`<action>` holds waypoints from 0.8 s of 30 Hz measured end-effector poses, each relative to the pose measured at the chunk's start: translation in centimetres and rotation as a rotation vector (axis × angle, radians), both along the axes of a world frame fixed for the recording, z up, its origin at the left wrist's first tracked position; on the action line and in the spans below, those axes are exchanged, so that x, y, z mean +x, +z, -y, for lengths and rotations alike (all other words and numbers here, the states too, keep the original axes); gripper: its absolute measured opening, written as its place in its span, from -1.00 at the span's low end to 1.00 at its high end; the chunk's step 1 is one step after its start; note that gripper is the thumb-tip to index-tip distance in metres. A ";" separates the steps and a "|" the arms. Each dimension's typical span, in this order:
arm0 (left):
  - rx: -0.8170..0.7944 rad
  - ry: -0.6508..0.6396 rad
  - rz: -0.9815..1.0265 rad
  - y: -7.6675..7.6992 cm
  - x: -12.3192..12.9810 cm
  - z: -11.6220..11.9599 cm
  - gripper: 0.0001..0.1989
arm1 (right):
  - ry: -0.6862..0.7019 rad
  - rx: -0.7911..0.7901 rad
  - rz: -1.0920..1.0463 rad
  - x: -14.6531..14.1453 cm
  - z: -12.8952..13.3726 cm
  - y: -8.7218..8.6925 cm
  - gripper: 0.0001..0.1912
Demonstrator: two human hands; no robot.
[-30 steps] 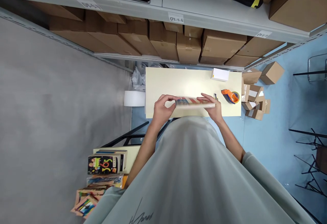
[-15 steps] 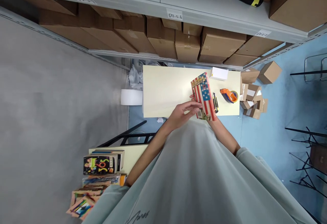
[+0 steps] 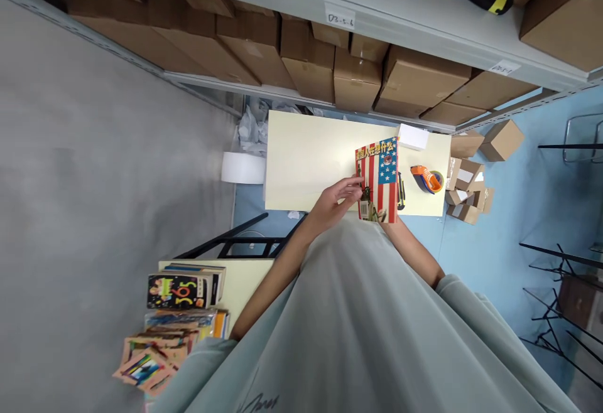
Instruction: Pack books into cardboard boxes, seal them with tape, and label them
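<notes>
A paperback book [image 3: 378, 181] with a stars-and-stripes cover and yellow Chinese title is held up over the table, its printed face toward me. My right hand is hidden behind the book, gripping it from the back; only the right wrist and forearm [image 3: 405, 243] show below its lower edge. At the left edge of the book is my left hand [image 3: 336, 201], fingers slightly bent and apart, their tips touching the cover. Just right of the book, a black and yellow utility knife [image 3: 401, 191] lies on the table.
The pale table [image 3: 306, 162] carries a white box [image 3: 413, 137] and an orange tape dispenser [image 3: 426, 179]. Cardboard boxes [image 3: 358, 80] fill the shelf above; more [image 3: 466, 174] sit to the right. Stacked books [image 3: 179, 290] stand on a side table at lower left.
The book has turned to face me more squarely and its top has tipped upright. My left fingers have drawn back from across the cover to its left edge. The view has shifted slightly.
</notes>
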State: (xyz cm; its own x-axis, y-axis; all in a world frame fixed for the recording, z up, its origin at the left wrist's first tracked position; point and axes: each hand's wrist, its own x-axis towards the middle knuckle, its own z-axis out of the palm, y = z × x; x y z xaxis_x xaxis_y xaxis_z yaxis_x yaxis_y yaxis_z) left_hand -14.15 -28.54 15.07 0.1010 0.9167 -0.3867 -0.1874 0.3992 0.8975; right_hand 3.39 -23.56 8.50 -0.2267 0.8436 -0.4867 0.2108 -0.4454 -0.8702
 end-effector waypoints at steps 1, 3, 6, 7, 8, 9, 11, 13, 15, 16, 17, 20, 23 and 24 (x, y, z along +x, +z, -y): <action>0.010 0.014 0.017 -0.3 -0.3 0.1 -0.41 | -0.043 -0.082 -0.038 -0.9 -0.4 -0.3 -0.42; 0.026 0.038 0.036 -0.8 -1.3 0.4 -0.39 | -0.127 -0.193 -0.089 -2.7 -0.9 -0.6 -0.40; 0.013 0.098 -0.011 -2.1 -3.3 0.9 -0.37 | -0.201 -0.191 -0.092 -4.8 -1.5 -1.2 -0.43; -0.002 0.129 -0.046 -2.8 -4.2 1.1 -0.38 | -0.221 -0.193 -0.094 -5.4 -1.6 -1.5 -0.45; -0.018 0.160 -0.090 -3.6 -5.3 1.2 -0.40 | -0.230 -0.194 -0.096 -6.0 -1.9 -1.8 -0.48; -0.035 0.190 -0.138 -4.6 -6.4 1.3 -0.42 | -0.221 -0.193 -0.096 -6.6 -2.1 -2.3 -0.52; -0.061 0.242 -0.224 -7.1 -9.0 1.3 -0.47 | -0.180 -0.178 -0.085 -8.0 -2.8 -3.6 -0.60; -0.088 0.309 -0.253 -10.0 -11.6 1.0 -0.51 | -0.126 -0.148 -0.057 -9.7 -3.7 -5.4 -0.63; -0.119 0.373 -0.261 -12.9 -14.2 0.4 -0.50 | -0.087 -0.122 -0.021 -11.8 -4.7 -7.4 -0.64; -0.126 0.397 -0.256 -14.3 -15.4 -0.1 -0.50 | -0.075 -0.114 -0.004 -12.9 -5.2 -8.5 -0.63; -0.128 0.416 -0.245 -15.5 -16.6 -0.5 -0.50 | -0.064 -0.109 0.006 -14.1 -5.7 -9.6 -0.63; -0.142 0.451 -0.212 -18.7 -19.7 -2.2 -0.47 | -0.046 -0.109 -0.013 -17.6 -7.2 -12.6 -0.62; -0.212 0.466 -0.209 -21.7 -22.2 -4.0 -0.45 | -0.061 -0.127 -0.050 -20.5 -8.5 -15.1 -0.59; -0.235 0.467 -0.213 -22.6 -22.9 -4.6 -0.44 | -0.068 -0.134 -0.051 -21.2 -8.7 -15.8 -0.58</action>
State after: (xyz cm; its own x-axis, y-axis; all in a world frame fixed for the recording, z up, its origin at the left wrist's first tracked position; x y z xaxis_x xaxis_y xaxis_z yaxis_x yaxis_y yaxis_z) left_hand -37.03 -23.97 -7.54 -0.3974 0.7320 -0.5533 -0.2162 0.5113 0.8317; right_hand -17.78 -14.81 -7.28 -0.1982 0.7864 -0.5850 0.1331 -0.5697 -0.8110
